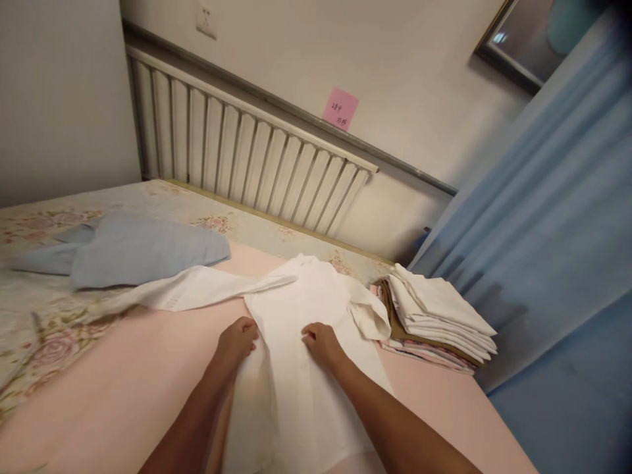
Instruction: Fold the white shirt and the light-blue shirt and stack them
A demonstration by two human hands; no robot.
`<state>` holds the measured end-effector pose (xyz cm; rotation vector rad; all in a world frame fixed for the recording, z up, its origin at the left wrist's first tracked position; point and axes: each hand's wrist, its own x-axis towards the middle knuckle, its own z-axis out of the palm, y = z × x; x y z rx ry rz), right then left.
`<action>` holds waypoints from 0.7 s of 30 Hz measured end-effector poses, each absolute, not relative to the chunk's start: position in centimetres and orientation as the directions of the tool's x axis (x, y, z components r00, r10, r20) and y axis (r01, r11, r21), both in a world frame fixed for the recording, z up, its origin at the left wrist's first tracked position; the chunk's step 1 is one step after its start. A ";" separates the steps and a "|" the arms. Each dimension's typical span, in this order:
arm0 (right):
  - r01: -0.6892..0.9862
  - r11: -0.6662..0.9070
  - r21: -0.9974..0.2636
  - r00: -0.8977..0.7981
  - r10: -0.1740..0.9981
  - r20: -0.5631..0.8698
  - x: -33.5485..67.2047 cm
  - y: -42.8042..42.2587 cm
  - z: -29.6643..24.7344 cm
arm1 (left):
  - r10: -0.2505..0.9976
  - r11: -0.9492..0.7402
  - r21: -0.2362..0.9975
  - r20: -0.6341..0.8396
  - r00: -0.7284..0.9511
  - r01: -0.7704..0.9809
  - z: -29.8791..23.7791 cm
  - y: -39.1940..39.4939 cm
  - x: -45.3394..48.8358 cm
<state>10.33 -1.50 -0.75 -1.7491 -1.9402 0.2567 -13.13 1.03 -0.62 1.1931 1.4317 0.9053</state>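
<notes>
A white long-sleeved shirt (306, 309) lies flat on the pink sheet (123, 382) of the bed, collar away from me. One sleeve stretches out to the left; the other is folded in at the right. My left hand (237, 341) rests at the shirt's left edge with its fingers curled onto the cloth. My right hand (320, 342) presses on the middle of the shirt, fingers bent and together.
A stack of folded white and striped clothes (437, 316) sits at the bed's right edge. A light blue garment (143, 249) lies at the left on the floral bedspread (49, 322). A white radiator (247, 151) lines the wall; a blue curtain (553, 217) hangs at right.
</notes>
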 end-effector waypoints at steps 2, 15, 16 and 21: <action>0.873 0.162 -0.460 -0.041 0.964 0.262 10.3 -2.1 -2.0 | 0.972 0.227 0.950 -0.235 0.011 0.213 -0.6 1.0 -13.1; 0.928 0.249 -0.278 -0.082 0.862 0.500 9.9 -2.6 -5.2 | 0.973 0.224 0.945 -0.232 0.008 0.240 -1.1 1.3 -13.1; 0.927 0.252 -0.278 -0.084 0.862 0.499 10.0 -2.6 -5.2 | 0.971 0.228 0.943 -0.238 0.011 0.243 -1.1 1.3 -13.1; 0.909 0.275 -0.313 -0.098 0.871 0.481 10.1 -2.7 -4.9 | 0.966 0.246 0.937 -0.258 0.018 0.250 -1.5 1.5 -13.2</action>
